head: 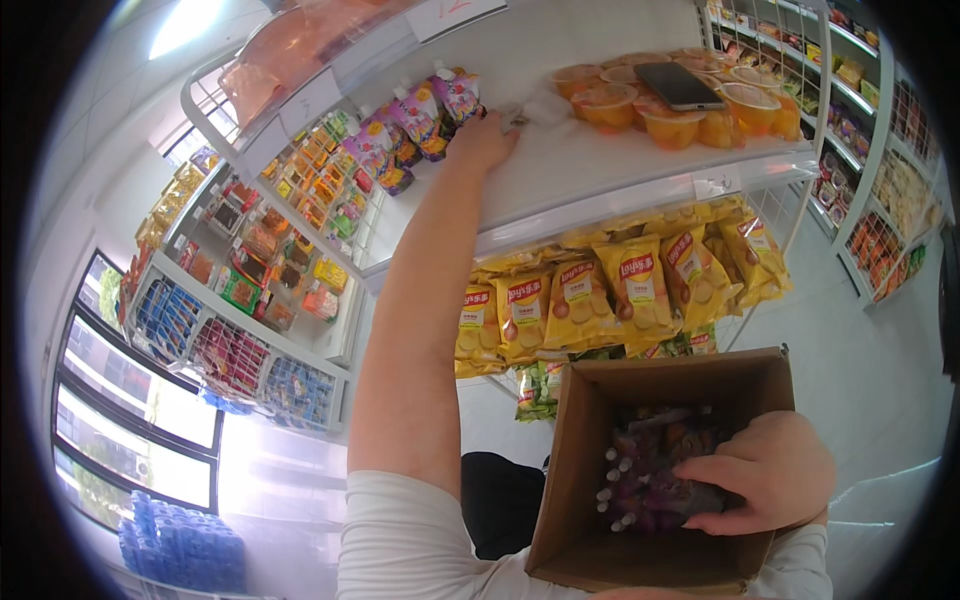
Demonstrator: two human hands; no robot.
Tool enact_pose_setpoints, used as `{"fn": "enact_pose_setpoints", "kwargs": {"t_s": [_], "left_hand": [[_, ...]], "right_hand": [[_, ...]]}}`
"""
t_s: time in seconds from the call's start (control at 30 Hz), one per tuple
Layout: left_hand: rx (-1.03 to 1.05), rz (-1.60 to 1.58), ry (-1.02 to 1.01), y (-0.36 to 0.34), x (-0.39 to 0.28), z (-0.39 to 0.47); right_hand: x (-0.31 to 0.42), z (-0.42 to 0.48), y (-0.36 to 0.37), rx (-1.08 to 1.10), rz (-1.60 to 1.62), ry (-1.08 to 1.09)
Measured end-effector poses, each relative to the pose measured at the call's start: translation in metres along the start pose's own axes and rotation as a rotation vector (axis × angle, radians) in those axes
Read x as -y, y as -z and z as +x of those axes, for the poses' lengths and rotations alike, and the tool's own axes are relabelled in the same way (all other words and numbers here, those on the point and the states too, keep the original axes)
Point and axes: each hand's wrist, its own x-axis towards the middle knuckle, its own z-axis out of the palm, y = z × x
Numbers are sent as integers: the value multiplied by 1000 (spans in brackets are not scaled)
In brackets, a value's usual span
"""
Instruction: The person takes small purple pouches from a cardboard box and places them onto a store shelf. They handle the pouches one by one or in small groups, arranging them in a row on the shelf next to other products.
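My left hand [484,142] reaches onto a white shelf [547,187], right beside a row of purple spouted pouches [416,116] that stand with white caps up. Its fingertips point away from me, so whether they grip the nearest pouch cannot be seen. A cardboard box [577,450] sits open against my body, tilted towards me. Over its right wall comes my right hand [757,476], thumb and fingers around the end of one of several similar spouted pouches [649,480]. These lie in the dim box with their white caps to the left.
Orange fruit cups [604,105] stand at the shelf's right, with a phone [679,85] on top. Yellow Lay's bags [577,304] hang below. A wire side panel [330,180] bounds the left. Blue packed bottles [180,547] stand by the window.
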Motion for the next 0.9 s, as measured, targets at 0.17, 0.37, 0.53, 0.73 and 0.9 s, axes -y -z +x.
{"fn": "enact_pose_setpoints", "kwargs": {"t_s": [0.17, 0.37, 0.53, 0.73, 0.9], "left_hand": [[-332, -354, 11, 39, -15, -5], [-479, -663, 142, 42, 22, 34], [-352, -556, -2, 15, 15, 53], [-164, -488, 64, 19, 16, 68], [-242, -341, 105, 17, 13, 61]], "right_hand": [[-2, -2, -1, -12, 0, -30], [-3, 2, -1, -16, 19, 0], [-9, 2, 1, -33, 28, -11], [-14, 1, 1, -43, 53, 6], [-15, 1, 2, -34, 59, 19]]}}
